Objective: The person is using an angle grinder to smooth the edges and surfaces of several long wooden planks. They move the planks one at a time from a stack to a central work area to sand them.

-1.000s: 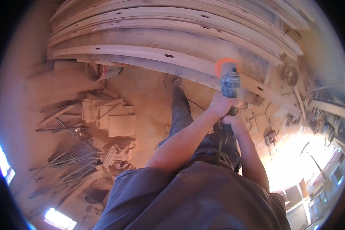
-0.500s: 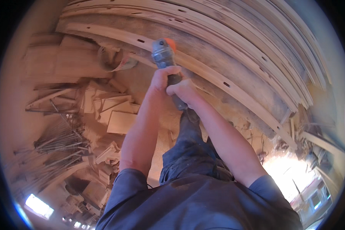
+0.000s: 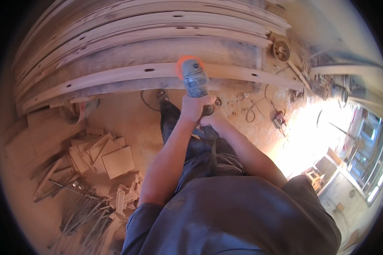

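Both hands are wrapped round an angle grinder (image 3: 195, 80) with a grey head and an orange disc (image 3: 184, 63). My left hand (image 3: 194, 107) grips it just behind the head. Closer to my body, my right hand (image 3: 211, 120) holds the rear of the dark body, its fingers partly hidden. The disc overlaps the nearest long wooden board (image 3: 230, 71), which has several dark slots along it; I cannot tell whether they touch.
More slotted boards (image 3: 136, 21) lie beyond on the bench. At left on the floor are a pile of flat wooden pieces (image 3: 115, 159) and thin rods (image 3: 83, 221). A cord (image 3: 251, 114) and a small red tool (image 3: 279, 119) lie at right, near bright sunlight.
My view has turned toward the right, showing more of the sunlit floor. The grinder, still in both hands, now lies over a section of the near board further right.
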Action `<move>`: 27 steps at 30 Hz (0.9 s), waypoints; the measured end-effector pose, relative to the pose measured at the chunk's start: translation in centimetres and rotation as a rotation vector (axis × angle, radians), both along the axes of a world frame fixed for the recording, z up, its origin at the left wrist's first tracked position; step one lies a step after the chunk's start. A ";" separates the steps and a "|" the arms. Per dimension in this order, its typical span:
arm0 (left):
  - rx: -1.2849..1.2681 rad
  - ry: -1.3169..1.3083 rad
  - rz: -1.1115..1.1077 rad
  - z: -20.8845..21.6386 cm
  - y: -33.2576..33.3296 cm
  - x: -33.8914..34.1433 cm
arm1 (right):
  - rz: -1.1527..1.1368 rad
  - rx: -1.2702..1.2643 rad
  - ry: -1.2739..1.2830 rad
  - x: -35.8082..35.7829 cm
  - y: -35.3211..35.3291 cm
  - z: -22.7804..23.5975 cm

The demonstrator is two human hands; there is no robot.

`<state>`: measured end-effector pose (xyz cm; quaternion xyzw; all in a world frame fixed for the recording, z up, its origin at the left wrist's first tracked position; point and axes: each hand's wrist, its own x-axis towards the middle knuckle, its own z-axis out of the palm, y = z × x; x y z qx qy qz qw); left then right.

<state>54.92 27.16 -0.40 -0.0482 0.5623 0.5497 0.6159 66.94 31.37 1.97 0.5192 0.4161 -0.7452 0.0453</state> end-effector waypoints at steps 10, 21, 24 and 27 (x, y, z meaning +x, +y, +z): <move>0.072 0.307 -0.611 0.5 14.8 23.1 | -0.647 0.159 0.085 25.7 7.3 -2.8; 0.269 1.697 -1.159 -2.2 20.9 16.3 | -0.930 0.255 0.153 40.9 13.6 3.4; 0.213 1.651 -1.361 -2.7 21.6 14.4 | -0.914 0.290 0.078 42.1 15.2 3.2; 0.175 1.598 -1.454 -1.0 21.7 12.9 | -0.903 0.284 0.074 42.0 15.9 3.9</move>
